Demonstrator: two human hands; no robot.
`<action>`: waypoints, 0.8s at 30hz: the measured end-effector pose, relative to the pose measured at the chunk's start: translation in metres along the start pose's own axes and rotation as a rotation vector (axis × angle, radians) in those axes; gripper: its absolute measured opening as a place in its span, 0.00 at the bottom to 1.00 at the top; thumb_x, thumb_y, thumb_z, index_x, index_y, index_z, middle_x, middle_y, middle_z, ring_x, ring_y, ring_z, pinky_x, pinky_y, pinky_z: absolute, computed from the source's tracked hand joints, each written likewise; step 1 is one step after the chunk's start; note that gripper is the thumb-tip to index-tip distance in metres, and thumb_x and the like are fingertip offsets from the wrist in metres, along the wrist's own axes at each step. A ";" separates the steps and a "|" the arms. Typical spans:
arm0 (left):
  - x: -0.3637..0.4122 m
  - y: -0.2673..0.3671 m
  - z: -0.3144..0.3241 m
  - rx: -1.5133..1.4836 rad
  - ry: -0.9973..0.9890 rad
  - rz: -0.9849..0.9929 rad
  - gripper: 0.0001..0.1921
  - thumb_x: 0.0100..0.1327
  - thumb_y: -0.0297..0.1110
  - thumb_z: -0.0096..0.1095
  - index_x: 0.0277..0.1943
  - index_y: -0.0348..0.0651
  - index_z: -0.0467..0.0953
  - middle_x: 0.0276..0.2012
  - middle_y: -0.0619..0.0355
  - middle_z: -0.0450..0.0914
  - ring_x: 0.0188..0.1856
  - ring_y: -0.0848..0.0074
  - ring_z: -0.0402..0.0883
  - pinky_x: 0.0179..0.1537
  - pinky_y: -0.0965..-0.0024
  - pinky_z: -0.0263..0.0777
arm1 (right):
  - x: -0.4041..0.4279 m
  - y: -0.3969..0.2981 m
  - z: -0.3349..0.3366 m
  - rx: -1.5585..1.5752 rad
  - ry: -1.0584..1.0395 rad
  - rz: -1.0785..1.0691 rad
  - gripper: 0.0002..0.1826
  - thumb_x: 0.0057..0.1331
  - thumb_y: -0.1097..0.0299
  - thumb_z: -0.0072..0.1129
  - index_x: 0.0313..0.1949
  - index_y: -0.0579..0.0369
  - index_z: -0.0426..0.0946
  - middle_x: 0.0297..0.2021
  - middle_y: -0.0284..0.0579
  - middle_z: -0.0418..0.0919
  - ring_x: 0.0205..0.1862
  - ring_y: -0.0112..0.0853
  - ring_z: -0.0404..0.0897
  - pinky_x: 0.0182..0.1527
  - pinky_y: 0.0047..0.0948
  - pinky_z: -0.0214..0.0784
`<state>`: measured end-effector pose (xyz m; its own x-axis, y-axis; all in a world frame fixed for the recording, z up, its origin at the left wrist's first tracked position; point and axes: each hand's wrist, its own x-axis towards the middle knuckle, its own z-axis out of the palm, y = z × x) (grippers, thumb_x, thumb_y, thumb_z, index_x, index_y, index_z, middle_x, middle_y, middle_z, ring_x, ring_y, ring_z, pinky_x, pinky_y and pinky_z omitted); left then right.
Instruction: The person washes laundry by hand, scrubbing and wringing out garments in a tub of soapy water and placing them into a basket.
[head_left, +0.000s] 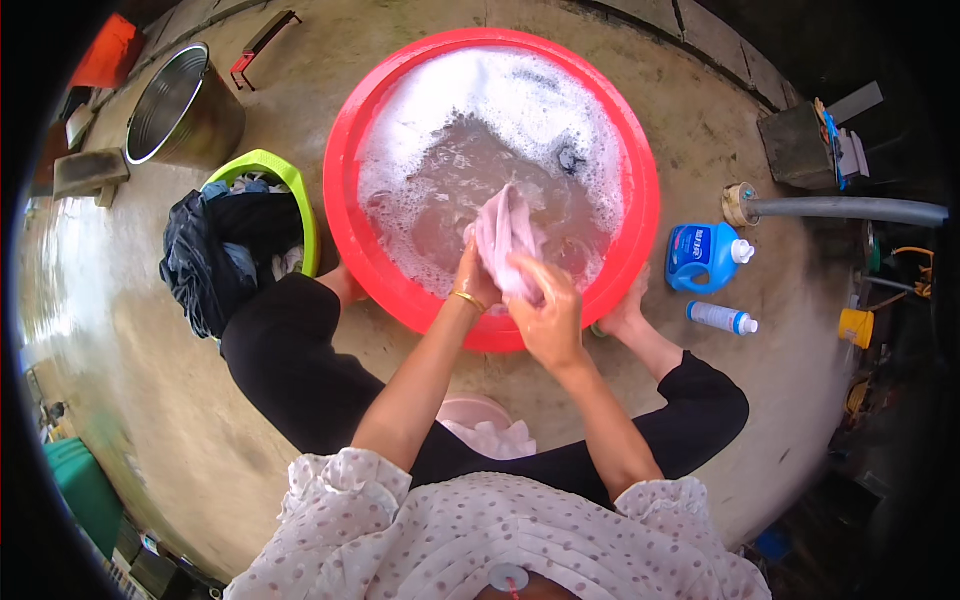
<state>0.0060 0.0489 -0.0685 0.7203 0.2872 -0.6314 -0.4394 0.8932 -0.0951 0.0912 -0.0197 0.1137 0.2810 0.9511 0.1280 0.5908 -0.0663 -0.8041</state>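
Note:
A wet pink cloth (504, 232) is bunched between my two hands over the near side of a large red plastic basin (341, 172). My left hand (475, 274) grips the cloth from its left side; a gold-coloured bangle sits on that wrist. On the cloth's lower right, my right hand (553, 304) holds it with bent fingers. Murky water (480, 169) fills the basin, with thick white suds (480, 79) along the far side and right. A dark bit of fabric (570, 159) pokes through the foam at the right.
Left of the basin stands a lime-green basket (309, 217) heaped with dark clothes (199, 255), then a metal bucket (187, 112). At right are a blue detergent jug (701, 256), a smaller bottle (720, 318) and a grey pipe (847, 210). A pink basin (472, 410) with pale cloth sits between my legs.

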 end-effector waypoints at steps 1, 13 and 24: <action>0.006 -0.006 0.007 0.137 -0.073 0.243 0.42 0.55 0.66 0.49 0.64 0.43 0.55 0.59 0.43 0.61 0.58 0.52 0.64 0.55 0.42 0.60 | -0.012 -0.014 -0.008 -0.011 -0.002 -0.004 0.22 0.43 0.78 0.59 0.42 0.59 0.75 0.39 0.50 0.78 0.41 0.42 0.76 0.47 0.34 0.64; -0.025 -0.002 0.056 -0.047 -0.210 0.281 0.21 0.58 0.35 0.51 0.52 0.31 0.66 0.42 0.45 0.76 0.42 0.59 0.78 0.47 0.60 0.73 | -0.009 0.003 0.040 -0.135 0.083 -0.045 0.23 0.45 0.71 0.64 0.43 0.56 0.73 0.34 0.48 0.73 0.36 0.44 0.71 0.39 0.39 0.63; -0.028 0.006 0.057 0.124 0.068 0.501 0.20 0.54 0.24 0.51 0.52 0.38 0.68 0.45 0.55 0.75 0.46 0.69 0.76 0.47 0.67 0.72 | 0.057 0.152 0.076 -0.059 0.068 0.480 0.23 0.57 0.46 0.55 0.30 0.58 0.75 0.27 0.62 0.76 0.36 0.53 0.75 0.37 0.45 0.66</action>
<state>0.0144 0.0658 -0.0077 0.4002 0.6704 -0.6249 -0.6512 0.6878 0.3208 0.1395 0.0469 -0.0454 0.5796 0.7873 -0.2103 0.4234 -0.5114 -0.7478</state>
